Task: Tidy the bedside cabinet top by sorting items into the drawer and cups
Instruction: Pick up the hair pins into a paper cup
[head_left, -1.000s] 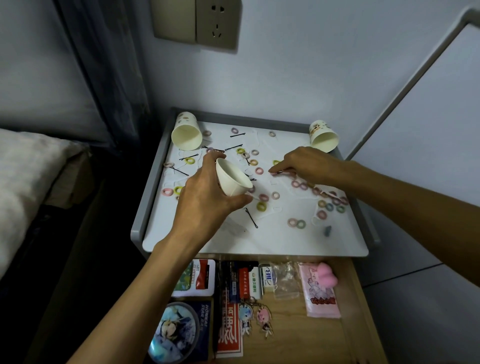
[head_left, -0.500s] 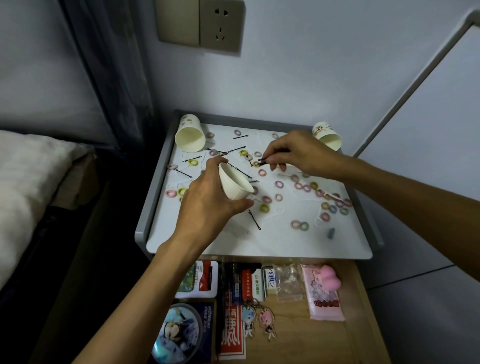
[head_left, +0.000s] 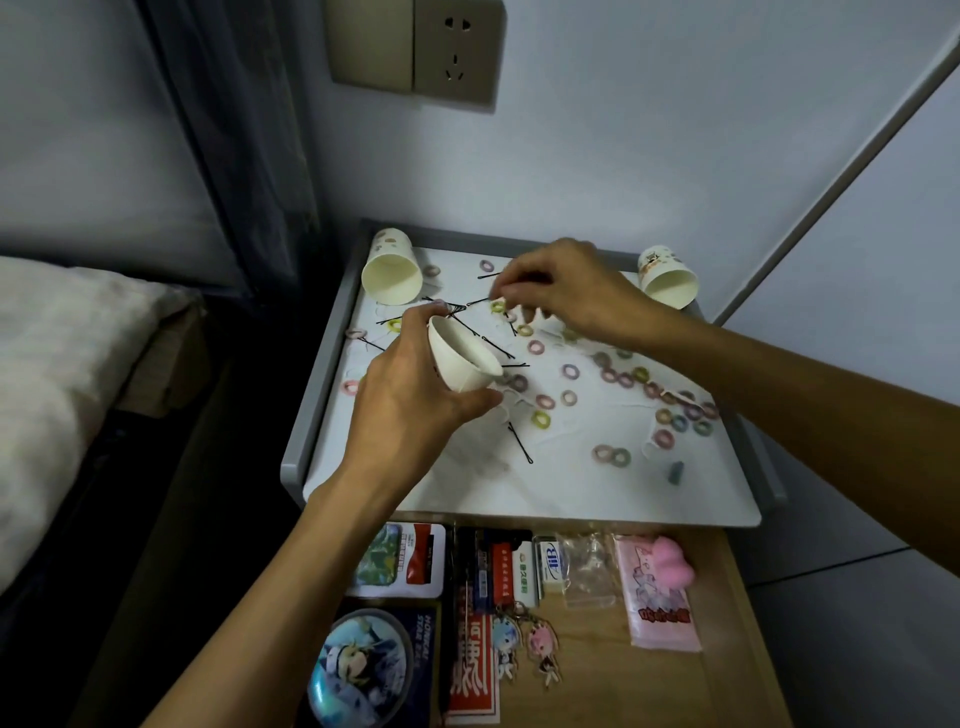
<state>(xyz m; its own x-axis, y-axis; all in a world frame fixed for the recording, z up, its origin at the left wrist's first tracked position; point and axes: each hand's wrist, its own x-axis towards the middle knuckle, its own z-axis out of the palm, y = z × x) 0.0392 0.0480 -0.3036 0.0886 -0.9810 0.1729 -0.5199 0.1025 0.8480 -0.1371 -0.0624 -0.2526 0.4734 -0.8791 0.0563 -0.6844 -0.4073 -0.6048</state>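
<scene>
Over the cabinet top (head_left: 467, 486), left fingers (head_left: 475, 404) grip a cup (head_left: 462, 364); right fingers (head_left: 511, 283) pinch a hairpin (head_left: 478, 301).

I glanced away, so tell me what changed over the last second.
The right hand lifted off the cabinet top and moved back and left, now over the hairpins behind the cup; whether it pinches one is unclear. The left hand kept holding the tilted cup; both back cups stayed lying on their sides.
</scene>
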